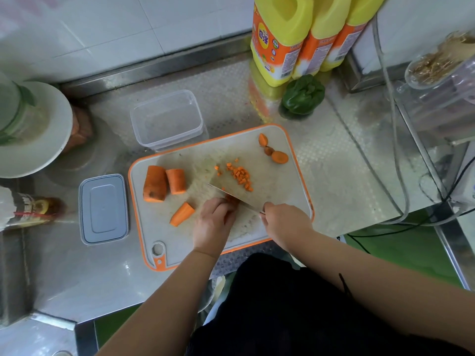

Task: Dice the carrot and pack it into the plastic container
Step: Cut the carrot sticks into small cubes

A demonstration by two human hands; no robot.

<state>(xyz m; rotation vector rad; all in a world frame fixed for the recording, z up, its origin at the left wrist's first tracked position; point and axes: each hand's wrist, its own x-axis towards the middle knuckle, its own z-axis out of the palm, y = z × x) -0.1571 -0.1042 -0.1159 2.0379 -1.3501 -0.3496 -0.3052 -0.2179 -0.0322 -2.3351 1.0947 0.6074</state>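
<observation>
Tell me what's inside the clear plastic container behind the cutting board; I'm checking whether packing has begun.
The plastic container looks empty: only the steel counter shows through its clear walls. The diced carrot is in a pile on the cutting board. Nothing covers the container; its lid lies apart.

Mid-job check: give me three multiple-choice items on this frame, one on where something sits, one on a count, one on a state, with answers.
1. Where is the lid?
A. On the container
B. On the counter left of the cutting board
C. Under the board

2. How many yellow bottles stand at the back?
A. One
B. Three
C. Five

3. What state is the plastic container in?
A. Open and empty
B. Full of diced carrot
C. Closed

Answers: 1 B, it lies flat beside the board's left edge. 2 B, three stand side by side. 3 A, no dice inside; the diced carrot is on the board.
</observation>
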